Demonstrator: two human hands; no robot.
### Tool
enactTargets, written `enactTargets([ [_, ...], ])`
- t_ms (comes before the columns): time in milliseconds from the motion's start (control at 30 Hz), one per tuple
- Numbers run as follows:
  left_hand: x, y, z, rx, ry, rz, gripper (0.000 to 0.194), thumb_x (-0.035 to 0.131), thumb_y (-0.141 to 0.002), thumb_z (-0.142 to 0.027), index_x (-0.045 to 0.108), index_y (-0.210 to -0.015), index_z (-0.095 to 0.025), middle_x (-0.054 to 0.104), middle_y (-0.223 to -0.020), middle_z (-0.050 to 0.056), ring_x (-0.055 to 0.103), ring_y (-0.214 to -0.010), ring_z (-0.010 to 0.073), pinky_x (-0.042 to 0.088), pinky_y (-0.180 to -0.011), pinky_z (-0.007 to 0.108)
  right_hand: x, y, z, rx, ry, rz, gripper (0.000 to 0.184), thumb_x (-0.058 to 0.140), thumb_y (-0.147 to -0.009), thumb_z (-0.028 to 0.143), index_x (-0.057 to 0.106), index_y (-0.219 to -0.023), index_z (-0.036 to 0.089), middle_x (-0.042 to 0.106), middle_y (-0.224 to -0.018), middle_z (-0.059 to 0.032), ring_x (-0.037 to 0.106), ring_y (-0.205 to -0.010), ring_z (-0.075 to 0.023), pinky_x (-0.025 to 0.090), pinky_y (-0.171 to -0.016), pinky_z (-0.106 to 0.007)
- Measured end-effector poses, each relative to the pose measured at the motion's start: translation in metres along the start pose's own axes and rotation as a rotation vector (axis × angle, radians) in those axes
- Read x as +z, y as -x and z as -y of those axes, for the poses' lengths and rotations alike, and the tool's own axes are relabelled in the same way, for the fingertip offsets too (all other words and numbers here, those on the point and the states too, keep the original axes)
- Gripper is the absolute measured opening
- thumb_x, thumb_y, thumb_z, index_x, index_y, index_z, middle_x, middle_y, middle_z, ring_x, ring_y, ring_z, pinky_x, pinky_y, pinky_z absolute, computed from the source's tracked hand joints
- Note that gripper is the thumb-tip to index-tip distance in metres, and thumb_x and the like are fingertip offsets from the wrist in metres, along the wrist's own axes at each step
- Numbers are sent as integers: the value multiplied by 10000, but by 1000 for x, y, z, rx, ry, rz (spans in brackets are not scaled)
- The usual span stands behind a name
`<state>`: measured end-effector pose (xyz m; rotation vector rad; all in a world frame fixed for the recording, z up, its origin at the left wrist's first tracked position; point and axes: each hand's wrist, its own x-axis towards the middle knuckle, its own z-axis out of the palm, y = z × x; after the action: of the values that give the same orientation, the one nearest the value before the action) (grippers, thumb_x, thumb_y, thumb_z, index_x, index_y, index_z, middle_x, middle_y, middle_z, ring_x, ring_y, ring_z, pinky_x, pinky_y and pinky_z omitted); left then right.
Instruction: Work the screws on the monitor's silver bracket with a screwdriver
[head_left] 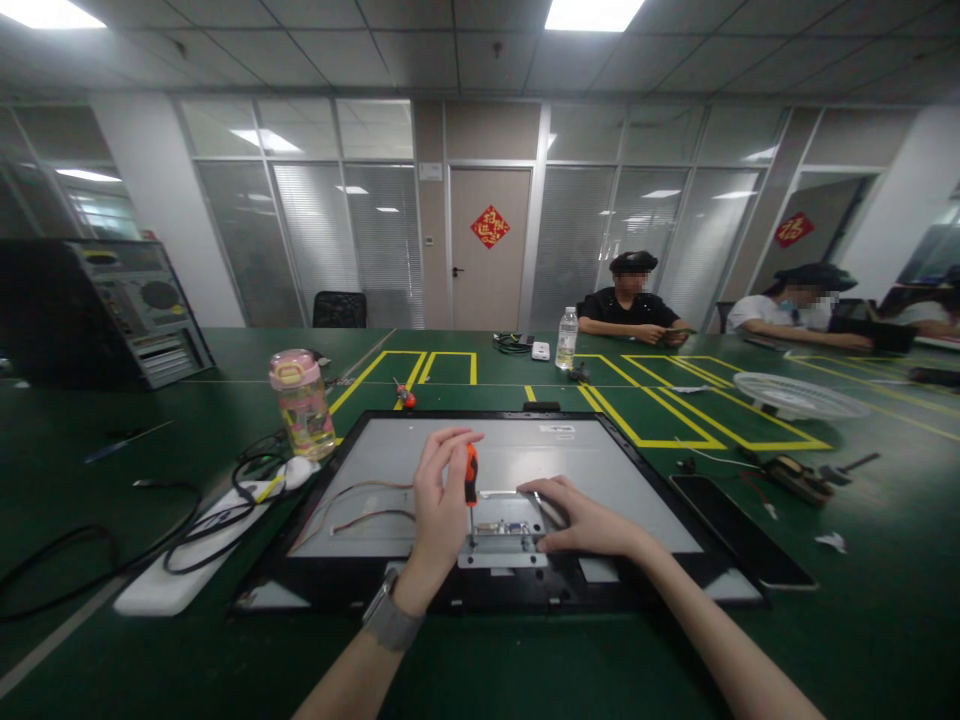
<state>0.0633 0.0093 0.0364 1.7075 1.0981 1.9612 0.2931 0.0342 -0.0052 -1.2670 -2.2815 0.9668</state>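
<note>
A flat display panel with a black frame lies face down on the green table in front of me. Near its lower edge sits a metal bracket with connector ports. My left hand, wearing a watch, is closed around an orange-and-black screwdriver. The screwdriver stands upright, its tip down at the left part of the bracket. My right hand grips the bracket's right side, fingers at the far edge and thumb nearer me. Thin wires run across the panel's left half.
On the left are a power strip with black cables, a pink-lidded bottle and a computer case. A black phone-like slab lies right of the panel. Across the table stands a water bottle; people sit behind it.
</note>
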Motion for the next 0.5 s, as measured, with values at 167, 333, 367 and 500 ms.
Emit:
enactTargets([
  [167, -1, -1, 1, 20, -44, -16, 158, 572, -887, -294, 685, -856, -189, 573, -835, 30, 569, -822, 175, 457, -783, 282, -1, 1, 2, 3, -5, -4, 754, 765, -670, 339, 467, -1359, 264, 482, -1240, -65, 464, -1194, -272, 320, -1101, -408],
  [333, -1, 0, 2, -11, 34, 38, 297, 409, -964, -282, 688, -929, -185, 619, -947, 62, 583, -945, 189, 449, -861, 306, 0, 0, 2, -1, -7, -5, 757, 766, -669, 340, 471, -1360, 246, 483, -1249, -72, 463, -1196, -267, 315, -1107, -396],
  [367, -1, 0, 2, -30, 48, 64, 303, 394, -969, -278, 683, -966, -186, 629, -930, 59, 590, -925, 187, 455, -851, 309, 0, 0, 1, -5, -4, -6, 757, 767, -667, 340, 472, -1359, 248, 484, -1252, -71, 461, -1200, -267, 312, -1109, -398],
  [500, 0, 1, 2, -15, -40, 34, 160, 580, -879, -296, 694, -943, -203, 560, -834, 20, 562, -786, 168, 464, -771, 286, 1, -1, 0, -15, 8, -13, 755, 763, -667, 347, 474, -1358, 254, 498, -1246, -71, 457, -1206, -276, 309, -1110, -414],
])
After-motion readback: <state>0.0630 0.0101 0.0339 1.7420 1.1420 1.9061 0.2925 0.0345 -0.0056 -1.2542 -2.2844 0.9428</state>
